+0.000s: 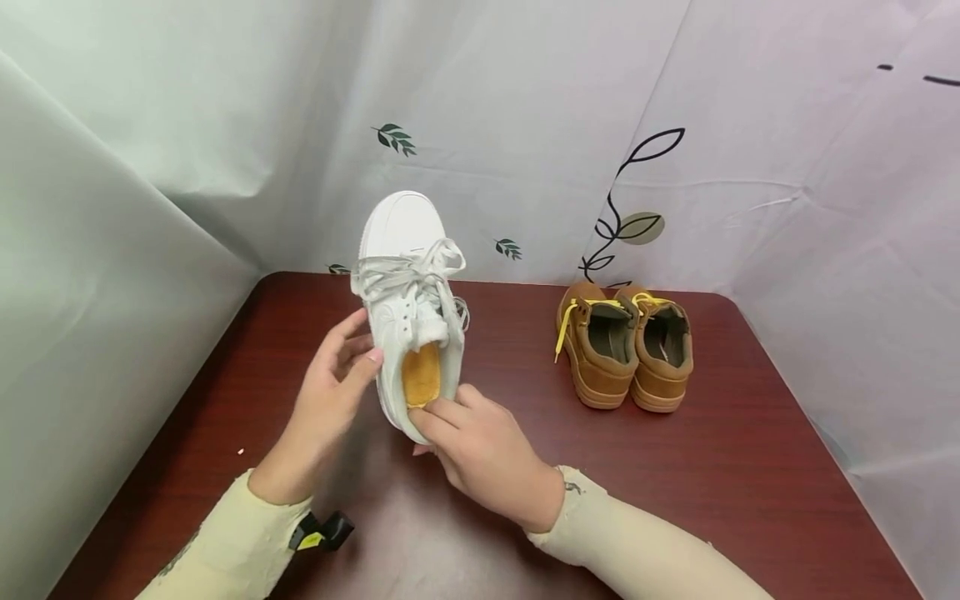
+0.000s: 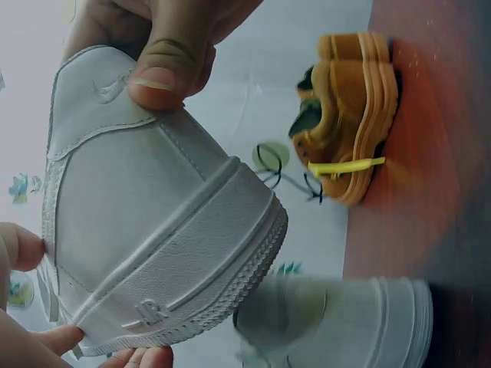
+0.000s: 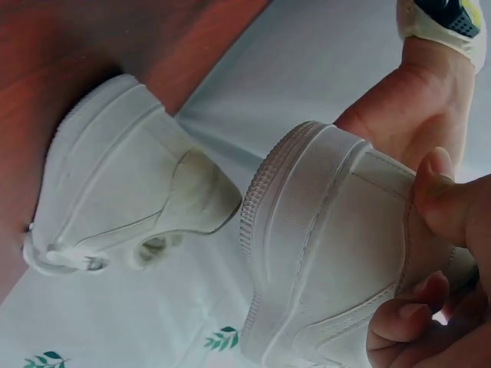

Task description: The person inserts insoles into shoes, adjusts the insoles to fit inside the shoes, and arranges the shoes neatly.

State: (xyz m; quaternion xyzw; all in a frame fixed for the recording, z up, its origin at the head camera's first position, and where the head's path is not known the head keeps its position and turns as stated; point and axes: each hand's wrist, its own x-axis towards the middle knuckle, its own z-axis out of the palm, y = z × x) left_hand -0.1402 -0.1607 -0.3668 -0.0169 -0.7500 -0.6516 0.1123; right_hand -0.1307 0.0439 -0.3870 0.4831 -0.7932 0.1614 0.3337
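Observation:
A white lace-up sneaker is held above the table, its toe pointing away and its opening facing me. A yellow-orange insole shows inside. My left hand grips the sneaker's left side, with the thumb along the upper and fingertips near the sole in the left wrist view. At the heel, my right hand pinches the collar, fingers over its rim and thumb outside. A second white sneaker rests on the table beyond, mostly hidden behind the held one in the head view.
Two tan shoes with yellow laces stand side by side at the table's back right. The dark red table is bordered by pale curtains with leaf prints. A tiny white scrap lies on the left.

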